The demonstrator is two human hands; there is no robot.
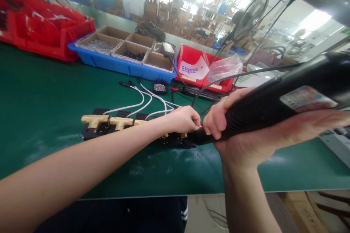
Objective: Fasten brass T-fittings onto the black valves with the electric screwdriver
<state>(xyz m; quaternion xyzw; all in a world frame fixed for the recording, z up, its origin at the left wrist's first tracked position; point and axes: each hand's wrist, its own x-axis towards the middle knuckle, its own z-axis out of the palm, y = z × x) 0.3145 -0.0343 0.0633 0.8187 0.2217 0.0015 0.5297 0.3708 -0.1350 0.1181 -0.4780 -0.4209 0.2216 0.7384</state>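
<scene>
Head view shows us the brass manifold [109, 121] lying on a black fixture [94, 132] on the green bench [41, 98], near its front edge. Our left hand [183, 119] is pinched closed over the manifold's right end, fingertips on a fitting we cannot make out. Our right hand [246, 131] is clenched around a black power screwdriver [273, 105], whose tip meets the work just beside the left fingers. We judge the fastening to be under way at the right end; how many fittings there are already tightened we cannot tell, since the hands hide that part. We count three white cables [142, 102] running from the assembly, and two brass tees visible on the left. Behind them sits one small black dish of screws [160, 87]. Farther back we count one blue tray [120, 66] holding cardboard boxes of small parts, at least five, two red bins [199, 69], one at the left and one centre, and one fan [250, 14].
</scene>
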